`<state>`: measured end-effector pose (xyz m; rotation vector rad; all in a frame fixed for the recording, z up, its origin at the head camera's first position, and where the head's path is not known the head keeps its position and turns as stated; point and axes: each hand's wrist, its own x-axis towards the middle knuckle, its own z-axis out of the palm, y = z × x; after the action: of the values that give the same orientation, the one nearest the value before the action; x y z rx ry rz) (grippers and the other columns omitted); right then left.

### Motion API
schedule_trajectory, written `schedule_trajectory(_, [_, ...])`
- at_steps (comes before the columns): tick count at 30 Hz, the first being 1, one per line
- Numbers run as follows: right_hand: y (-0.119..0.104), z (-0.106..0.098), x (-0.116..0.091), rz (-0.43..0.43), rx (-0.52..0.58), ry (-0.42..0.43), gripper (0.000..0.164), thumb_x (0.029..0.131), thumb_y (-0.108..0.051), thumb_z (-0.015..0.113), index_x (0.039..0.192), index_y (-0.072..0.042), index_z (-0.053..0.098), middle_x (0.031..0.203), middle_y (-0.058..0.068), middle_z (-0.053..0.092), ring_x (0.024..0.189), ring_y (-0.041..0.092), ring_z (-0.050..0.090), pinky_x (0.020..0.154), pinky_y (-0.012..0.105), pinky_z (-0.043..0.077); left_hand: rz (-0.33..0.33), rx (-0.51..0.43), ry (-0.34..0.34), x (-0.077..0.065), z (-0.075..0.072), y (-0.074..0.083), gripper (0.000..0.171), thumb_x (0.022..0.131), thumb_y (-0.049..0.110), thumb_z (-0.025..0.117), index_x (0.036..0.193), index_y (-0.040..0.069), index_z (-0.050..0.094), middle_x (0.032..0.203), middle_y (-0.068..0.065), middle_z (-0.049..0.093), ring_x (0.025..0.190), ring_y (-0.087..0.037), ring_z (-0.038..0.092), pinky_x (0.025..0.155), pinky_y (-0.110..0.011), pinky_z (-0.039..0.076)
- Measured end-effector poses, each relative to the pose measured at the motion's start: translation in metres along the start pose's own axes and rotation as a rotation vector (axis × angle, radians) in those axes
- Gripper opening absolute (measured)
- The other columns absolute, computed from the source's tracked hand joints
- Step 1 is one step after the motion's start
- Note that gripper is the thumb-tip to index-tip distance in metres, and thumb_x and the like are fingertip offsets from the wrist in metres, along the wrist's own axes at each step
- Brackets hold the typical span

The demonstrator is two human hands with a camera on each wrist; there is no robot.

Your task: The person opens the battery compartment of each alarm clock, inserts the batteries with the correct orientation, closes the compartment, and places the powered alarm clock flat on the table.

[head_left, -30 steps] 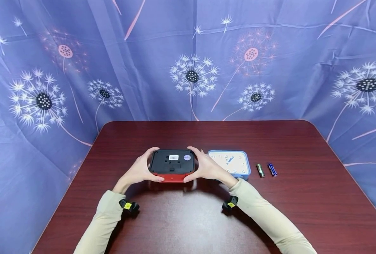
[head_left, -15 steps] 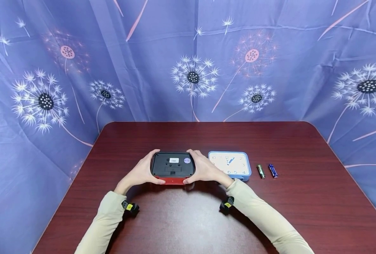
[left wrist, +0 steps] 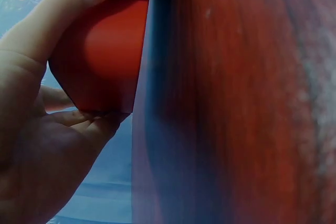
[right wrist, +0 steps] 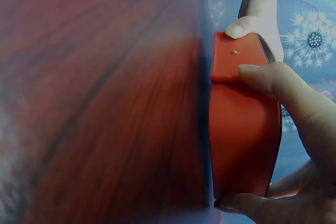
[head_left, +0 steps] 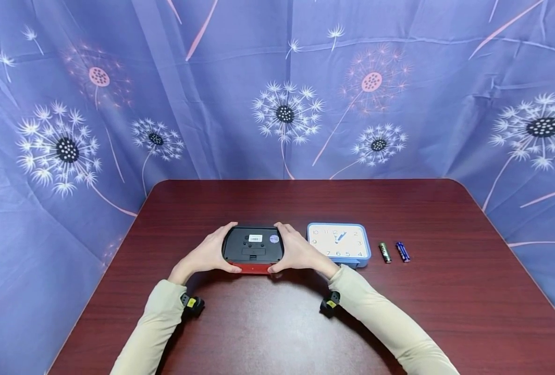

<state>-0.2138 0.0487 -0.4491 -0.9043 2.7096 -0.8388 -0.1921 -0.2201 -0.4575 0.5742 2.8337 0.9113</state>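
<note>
A red clock (head_left: 253, 268) lies between my hands, its black back facing up with a white label, a round purple sticker and a battery cover showing. Its face is hidden underneath. In the head view my left hand (head_left: 207, 255) grips the left end, thumb on the near red edge and fingers at the far side. My right hand (head_left: 300, 252) holds the right end the same way. The right wrist view shows the clock's red side (right wrist: 244, 135) right at the tabletop, both thumbs on its red base. From the left wrist, the red end (left wrist: 105, 51) shows between thumb and fingers.
Just right of my right hand, a blue clock (head_left: 324, 242) lies face up. Farther right are a green battery (head_left: 385, 253) and a blue battery (head_left: 403, 252). The dark red wooden table (head_left: 277, 198) ends at a patterned blue curtain (head_left: 230, 104).
Both hands have lowered the red clock to the tabletop and shifted slightly left at the end. More of the blue clock's face shows now beside my right hand.
</note>
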Motion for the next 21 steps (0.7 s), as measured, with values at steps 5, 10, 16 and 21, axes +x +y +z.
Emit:
schedule_trajectory(5, [-0.0006,0.0017,0.0006,0.014,0.012,0.006,0.115,0.057,-0.040,0.088,0.144,0.008,0.031,0.144,0.025,0.042,0.130,0.037,0.045,0.107,0.046,0.041,-0.003,0.009,-0.018,0.0019,-0.0004,0.0002,0.118,0.059,0.047,0.089,0.150,0.007,0.026,0.148,-0.022,0.039,0.131,-0.042,0.042,0.104,-0.061,0.037])
schedule_trajectory(10, [0.0004,0.0054,0.0005,0.018,0.005,0.018,0.114,0.057,-0.039,0.089,0.144,0.008,0.031,0.143,0.025,0.043,0.130,0.036,0.046,0.107,0.044,0.042,-0.003,0.019,-0.033,0.0029,0.0003,-0.0009,0.118,0.059,0.046,0.089,0.150,0.006,0.025,0.150,-0.022,0.036,0.133,-0.042,0.040,0.106,-0.060,0.036])
schedule_trajectory(16, [0.0002,0.0083,0.0008,0.024,0.005,0.027,0.116,0.056,-0.039,0.090,0.144,0.008,0.031,0.142,0.025,0.043,0.128,0.037,0.048,0.105,0.044,0.043,-0.002,0.022,-0.043,0.0025,0.0019,-0.0024,0.117,0.060,0.046,0.088,0.150,0.005,0.024,0.150,-0.022,0.036,0.133,-0.041,0.041,0.106,-0.058,0.037])
schedule_trajectory(21, [-0.0012,0.0085,0.0004,0.025,0.002,0.027,0.116,0.057,-0.039,0.090,0.144,0.009,0.030,0.143,0.026,0.042,0.127,0.038,0.049,0.105,0.044,0.043,-0.017,0.002,-0.055,0.0015,0.0020,-0.0031,0.118,0.061,0.047,0.088,0.151,0.006,0.024,0.149,-0.021,0.037,0.131,-0.041,0.042,0.104,-0.059,0.038])
